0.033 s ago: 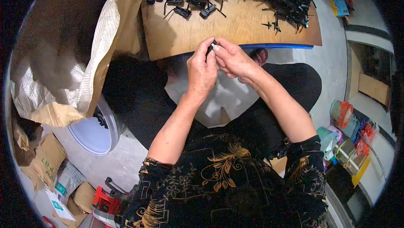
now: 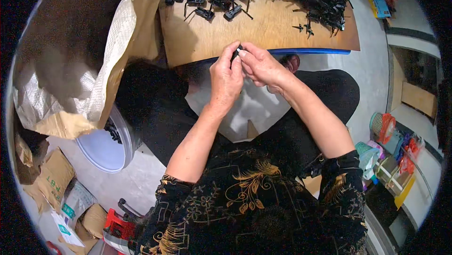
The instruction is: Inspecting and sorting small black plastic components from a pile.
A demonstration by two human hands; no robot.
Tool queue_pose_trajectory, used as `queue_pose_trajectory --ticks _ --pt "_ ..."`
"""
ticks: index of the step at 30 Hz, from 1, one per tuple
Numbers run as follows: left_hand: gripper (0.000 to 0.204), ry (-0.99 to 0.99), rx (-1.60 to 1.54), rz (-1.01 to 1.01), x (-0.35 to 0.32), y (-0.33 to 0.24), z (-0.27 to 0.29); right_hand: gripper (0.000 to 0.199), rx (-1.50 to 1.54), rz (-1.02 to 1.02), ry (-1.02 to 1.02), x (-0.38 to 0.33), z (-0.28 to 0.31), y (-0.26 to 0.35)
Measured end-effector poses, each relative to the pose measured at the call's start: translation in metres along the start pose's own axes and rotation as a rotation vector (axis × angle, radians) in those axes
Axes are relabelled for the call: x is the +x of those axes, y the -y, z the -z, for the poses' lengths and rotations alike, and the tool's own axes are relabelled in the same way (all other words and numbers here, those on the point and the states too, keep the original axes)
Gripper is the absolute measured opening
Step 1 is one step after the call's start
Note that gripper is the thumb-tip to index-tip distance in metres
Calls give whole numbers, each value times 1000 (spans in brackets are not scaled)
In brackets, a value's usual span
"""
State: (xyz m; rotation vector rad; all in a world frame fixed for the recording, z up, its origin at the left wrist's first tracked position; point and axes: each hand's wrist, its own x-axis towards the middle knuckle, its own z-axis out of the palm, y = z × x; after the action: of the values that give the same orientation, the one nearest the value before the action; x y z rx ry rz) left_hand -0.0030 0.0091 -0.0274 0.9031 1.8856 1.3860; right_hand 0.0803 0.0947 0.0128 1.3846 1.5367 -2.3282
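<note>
At the upper left, the slack wall of an open sack [image 2: 113, 43] overlaps a white tub [image 2: 128, 142] in view; if it sags, it could block the tub's mouth. The sack's dark inside hides any contents; the tub holds small black parts [image 2: 113, 132]. Near the frame's centre, the left hand [image 2: 226, 76] has thumb and forefinger closed on a small black piece [image 2: 239, 49], and the right hand's [image 2: 261, 66] thumb and forefinger pinch it too. Held only by fingertips, it could slip and drop past the board's [image 2: 212, 40] near edge. At the upper right, a knock could spill the black pile [image 2: 325, 0] overboard.
</note>
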Motion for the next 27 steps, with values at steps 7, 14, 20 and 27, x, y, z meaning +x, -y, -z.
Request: queue_pose_trajectory --ticks 7,14,20,27 --pt "24 -68 -62 -45 -7 5 10 39 -158 63 135 -6 4 -2" --pt "28 -173 -257 -4 -81 -76 120 42 -459 274 150 -40 6 14" --pt "31 -550 -22 -106 -116 -40 228 42 -711 582 -303 39 43 -14" --pt "30 -715 397 -95 -117 36 317 27 -989 540 -669 78 34 11"
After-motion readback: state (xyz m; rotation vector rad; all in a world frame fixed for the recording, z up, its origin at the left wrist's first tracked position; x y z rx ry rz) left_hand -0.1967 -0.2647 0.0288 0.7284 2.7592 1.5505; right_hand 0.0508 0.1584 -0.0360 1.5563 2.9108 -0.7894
